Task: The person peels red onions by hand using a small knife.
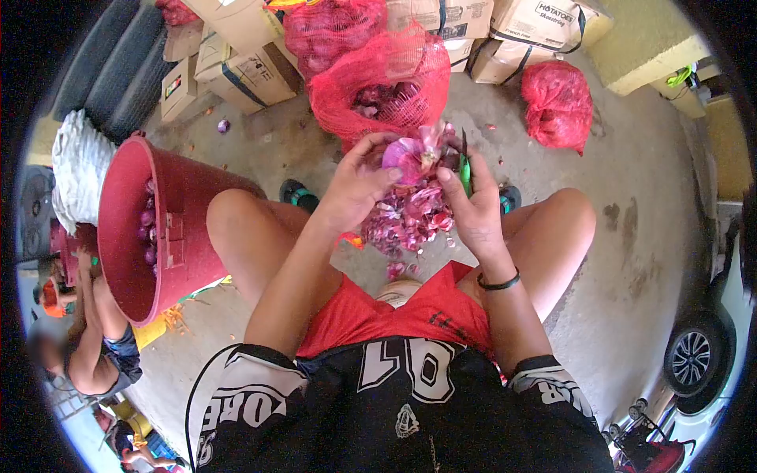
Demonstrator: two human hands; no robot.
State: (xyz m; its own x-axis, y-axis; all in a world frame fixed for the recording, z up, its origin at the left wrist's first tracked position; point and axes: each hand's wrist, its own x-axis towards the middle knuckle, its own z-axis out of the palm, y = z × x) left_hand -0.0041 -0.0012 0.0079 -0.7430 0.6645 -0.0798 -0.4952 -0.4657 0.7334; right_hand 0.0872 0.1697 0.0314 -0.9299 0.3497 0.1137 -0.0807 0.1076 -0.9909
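My left hand (364,180) is closed around a red onion (405,160), its fingers curled behind and its thumb in front. Loose papery skin (431,143) sticks up from the onion's right side. In my right hand (475,203) is a small knife (464,172) with a green handle, its dark blade pointing up and away from me. The right fingertips reach in at the onion's peeling side. Below both hands, between my knees, lies a heap of onion skins (410,219). Just beyond them stands an open red mesh sack (381,79) with onions inside.
A large red tub (169,217) holding onions stands by my left knee. Another full mesh sack (335,31), cardboard boxes (246,75) and a tied red sack (557,106) are farther out. At far left sits another person (98,339). A car wheel (694,359) is at right.
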